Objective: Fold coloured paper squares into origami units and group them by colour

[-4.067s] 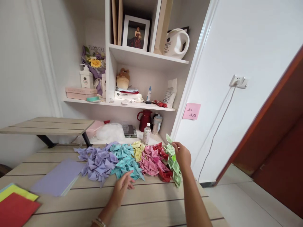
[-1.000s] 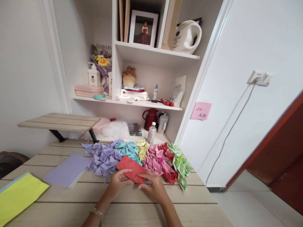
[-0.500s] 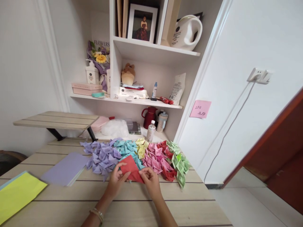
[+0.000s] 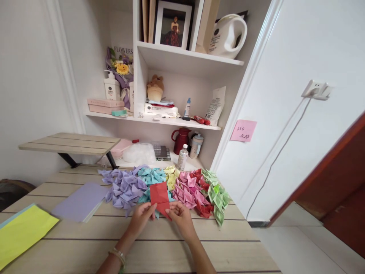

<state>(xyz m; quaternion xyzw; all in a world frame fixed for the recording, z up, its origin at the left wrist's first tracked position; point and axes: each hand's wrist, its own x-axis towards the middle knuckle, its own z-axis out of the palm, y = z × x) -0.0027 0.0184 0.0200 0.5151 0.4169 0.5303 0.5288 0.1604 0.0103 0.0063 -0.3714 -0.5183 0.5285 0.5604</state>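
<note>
Red origami paper (image 4: pixel 159 192): probably light, soft, easy to tear | left hand (image 4: pixel 142 216) and right hand (image 4: pixel 180 217) pinch its lower edges, suitable hold | above worktop (image 4: pixel 94 252), before teal origami pieces (image 4: pixel 151 176) near far edge

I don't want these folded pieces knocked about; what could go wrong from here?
The red paper, in the left hand and right hand, might brush the turquoise pieces behind it. Light green pieces lie near the right edge of the table, so a push could drop some.
</note>
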